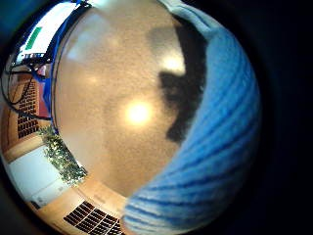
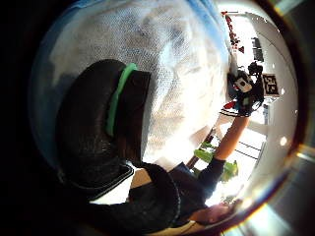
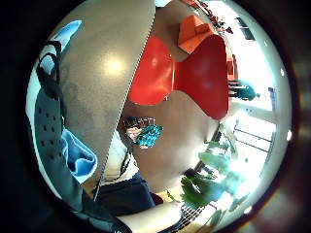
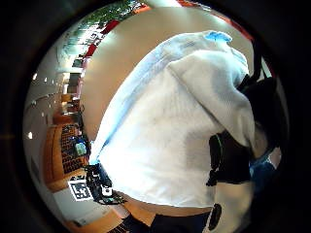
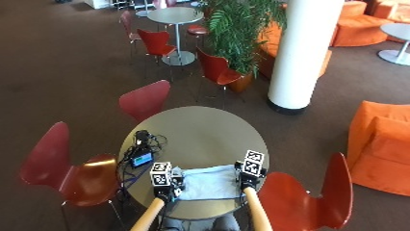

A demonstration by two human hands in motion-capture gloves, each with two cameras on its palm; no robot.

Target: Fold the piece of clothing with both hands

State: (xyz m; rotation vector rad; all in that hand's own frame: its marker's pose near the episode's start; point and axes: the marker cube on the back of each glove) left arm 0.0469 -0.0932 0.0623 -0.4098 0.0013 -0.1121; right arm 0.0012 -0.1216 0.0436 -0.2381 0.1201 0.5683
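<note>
Garment (image 5: 206,182), pale blue, lies spread on the round tabletop (image 5: 198,130) at its near edge, between both hands. Left hand (image 5: 168,188) grips the left edge, fingers curled over cloth; right hand (image 5: 249,179) pinches the right edge. Step looks like a fold away from the person. Best done lifting both edges together, level, keeping the cloth taut, corners matched before pressing flat.

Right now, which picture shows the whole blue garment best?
The outside view: the garment lies spread on the round table between both hands. The palm views show only close patches of its fabric.
</note>
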